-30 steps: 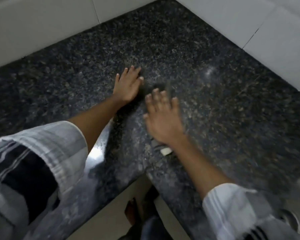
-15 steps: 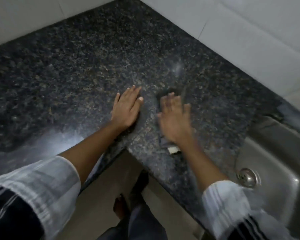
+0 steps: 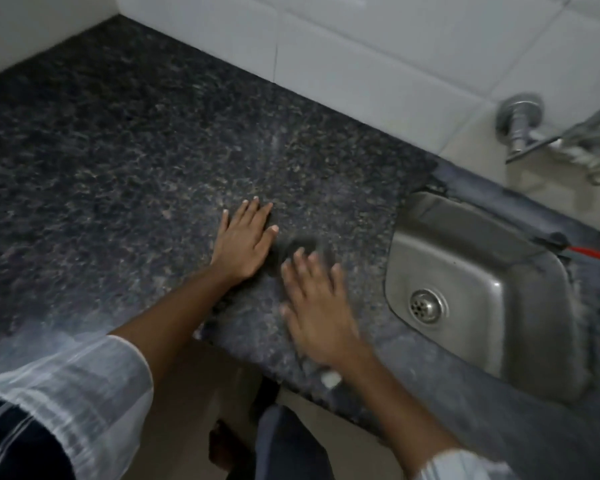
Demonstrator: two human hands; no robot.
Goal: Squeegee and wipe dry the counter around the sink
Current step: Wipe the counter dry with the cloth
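The dark speckled granite counter [image 3: 118, 168] fills most of the view. My left hand [image 3: 245, 244] lies flat on it, fingers apart, holding nothing. Just to its right, my right hand [image 3: 317, 313] is blurred and presses down on a dark cloth [image 3: 303, 242]. The cloth shows past my fingertips, and its white tag [image 3: 330, 377] sticks out by my wrist near the counter's front edge. The steel sink [image 3: 465, 265] is set into the counter a short way right of my right hand. No squeegee is in sight.
The sink's drain [image 3: 426, 305] shows in its bottom. A metal tap [image 3: 520, 123] juts from the white tiled wall [image 3: 361, 46] behind the sink. A red strip [image 3: 593, 252] lies at the sink's far right rim. Below the inner corner of the counter edge is floor with my foot [image 3: 222, 445].
The view has swung right, bringing the whole sink and the tap into sight. My right hand has slid the cloth back towards the front edge. My left hand stays flat on the counter.
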